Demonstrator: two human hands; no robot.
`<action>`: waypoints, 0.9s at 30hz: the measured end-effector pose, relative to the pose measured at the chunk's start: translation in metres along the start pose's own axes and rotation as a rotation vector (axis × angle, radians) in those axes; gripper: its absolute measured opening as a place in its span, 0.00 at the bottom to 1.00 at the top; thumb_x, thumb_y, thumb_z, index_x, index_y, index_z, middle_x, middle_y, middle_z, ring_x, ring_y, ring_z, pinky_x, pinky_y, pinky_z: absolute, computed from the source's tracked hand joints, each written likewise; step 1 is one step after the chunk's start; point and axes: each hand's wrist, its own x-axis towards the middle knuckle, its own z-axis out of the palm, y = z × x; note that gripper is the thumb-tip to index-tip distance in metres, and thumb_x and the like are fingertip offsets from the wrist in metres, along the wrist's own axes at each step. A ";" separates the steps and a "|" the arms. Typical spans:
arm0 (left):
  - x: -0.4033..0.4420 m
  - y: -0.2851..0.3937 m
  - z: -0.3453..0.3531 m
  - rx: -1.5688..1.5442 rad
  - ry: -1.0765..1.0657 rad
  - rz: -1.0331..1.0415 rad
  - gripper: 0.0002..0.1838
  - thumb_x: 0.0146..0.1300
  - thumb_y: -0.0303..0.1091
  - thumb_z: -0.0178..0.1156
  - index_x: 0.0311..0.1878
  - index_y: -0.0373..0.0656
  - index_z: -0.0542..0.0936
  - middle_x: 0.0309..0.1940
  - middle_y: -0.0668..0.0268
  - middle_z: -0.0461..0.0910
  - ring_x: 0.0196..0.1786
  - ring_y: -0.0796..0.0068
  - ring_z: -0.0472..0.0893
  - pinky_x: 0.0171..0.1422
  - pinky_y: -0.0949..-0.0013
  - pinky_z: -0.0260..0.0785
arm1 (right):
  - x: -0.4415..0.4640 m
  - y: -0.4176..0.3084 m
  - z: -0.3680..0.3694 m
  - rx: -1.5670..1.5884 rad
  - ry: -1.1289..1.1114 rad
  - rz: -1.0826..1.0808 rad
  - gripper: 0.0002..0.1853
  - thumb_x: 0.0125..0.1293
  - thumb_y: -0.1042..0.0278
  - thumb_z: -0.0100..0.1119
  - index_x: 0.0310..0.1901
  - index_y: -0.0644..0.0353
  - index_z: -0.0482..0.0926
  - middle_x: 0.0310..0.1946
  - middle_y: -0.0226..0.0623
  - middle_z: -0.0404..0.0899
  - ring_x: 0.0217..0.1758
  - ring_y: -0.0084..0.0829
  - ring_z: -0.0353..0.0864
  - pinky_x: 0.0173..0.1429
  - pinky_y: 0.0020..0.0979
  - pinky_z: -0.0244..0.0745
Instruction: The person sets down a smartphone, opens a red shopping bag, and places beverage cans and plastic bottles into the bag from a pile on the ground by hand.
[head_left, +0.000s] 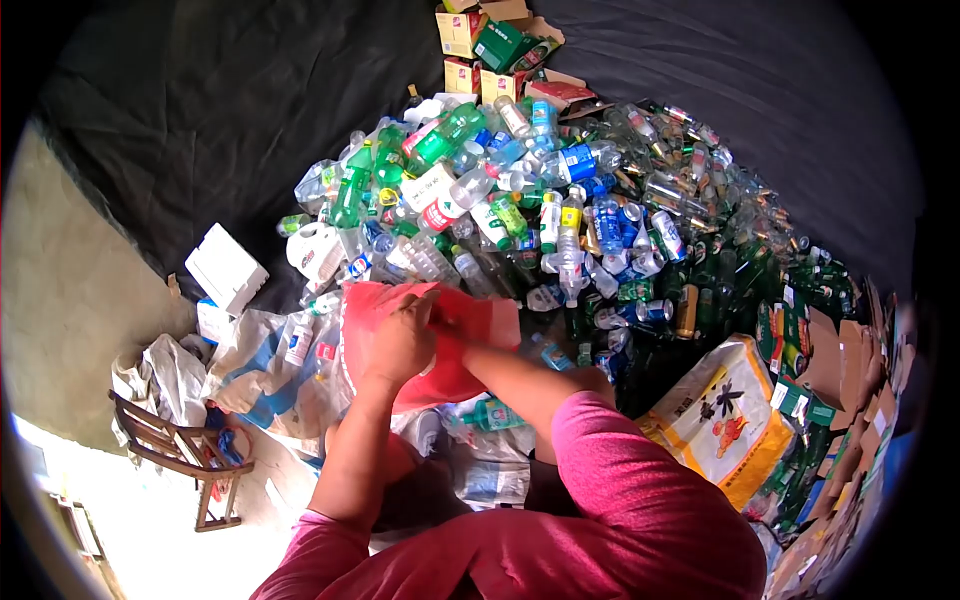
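A red bag [375, 302], looking like thin plastic or woven sheet, is spread in front of me at the near edge of a big heap of bottles and cans [520, 215]. My left hand [404, 340] is closed on its upper part, fingers curled into the material. From the right, my right hand [448, 326] reaches to the middle of the bag, close beside the left; it is shaded and blurred, so its fingers cannot be made out. Below the bag lie a teal-green plastic bottle [490, 414] and some clear plastic.
Opened cardboard boxes [500, 45] stand behind the heap, and flattened cartons [845, 370] line the right. A yellow-and-white sack [722, 420] lies at my right. On the left are a wooden chair [175, 440], a white foam box [227, 268] and crumpled sacks [262, 365].
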 end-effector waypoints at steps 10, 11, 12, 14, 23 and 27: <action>0.001 -0.022 0.015 0.121 0.043 -0.091 0.25 0.57 0.30 0.57 0.61 0.48 0.77 0.51 0.52 0.80 0.49 0.48 0.83 0.51 0.52 0.76 | 0.001 -0.006 -0.008 -0.046 -0.055 0.058 0.19 0.66 0.59 0.55 0.53 0.60 0.80 0.51 0.53 0.82 0.56 0.48 0.81 0.58 0.41 0.74; 0.002 -0.024 0.015 0.136 0.057 -0.102 0.26 0.57 0.31 0.58 0.62 0.48 0.76 0.53 0.52 0.80 0.50 0.48 0.83 0.52 0.52 0.77 | 0.004 -0.006 -0.013 -0.065 -0.066 0.065 0.18 0.66 0.60 0.55 0.53 0.60 0.80 0.51 0.53 0.82 0.57 0.48 0.80 0.58 0.41 0.74; 0.004 -0.030 0.019 0.133 0.066 -0.101 0.26 0.57 0.31 0.58 0.62 0.48 0.76 0.53 0.52 0.80 0.50 0.48 0.83 0.52 0.52 0.77 | 0.005 -0.008 -0.020 -0.087 -0.078 0.076 0.18 0.66 0.60 0.55 0.53 0.60 0.80 0.51 0.53 0.82 0.57 0.48 0.80 0.58 0.41 0.74; 0.008 -0.035 0.025 0.158 0.093 -0.064 0.30 0.56 0.34 0.61 0.65 0.50 0.74 0.56 0.52 0.79 0.53 0.48 0.82 0.54 0.52 0.77 | 0.003 -0.016 -0.036 -0.142 -0.125 0.098 0.18 0.66 0.60 0.55 0.53 0.60 0.80 0.51 0.53 0.82 0.57 0.48 0.80 0.59 0.41 0.74; 0.022 -0.042 0.033 0.142 0.035 -0.193 0.40 0.45 0.37 0.75 0.66 0.54 0.75 0.55 0.54 0.78 0.53 0.47 0.82 0.54 0.51 0.78 | -0.039 -0.057 -0.143 -0.602 -0.445 0.089 0.19 0.63 0.57 0.62 0.49 0.62 0.83 0.49 0.50 0.83 0.51 0.46 0.83 0.55 0.40 0.76; 0.022 -0.025 0.031 0.173 -0.008 -0.194 0.42 0.43 0.37 0.77 0.67 0.54 0.73 0.56 0.53 0.77 0.53 0.46 0.82 0.54 0.50 0.78 | -0.072 -0.069 -0.231 -0.227 -0.492 0.397 0.21 0.63 0.59 0.66 0.53 0.63 0.82 0.40 0.34 0.86 0.40 0.25 0.82 0.44 0.30 0.77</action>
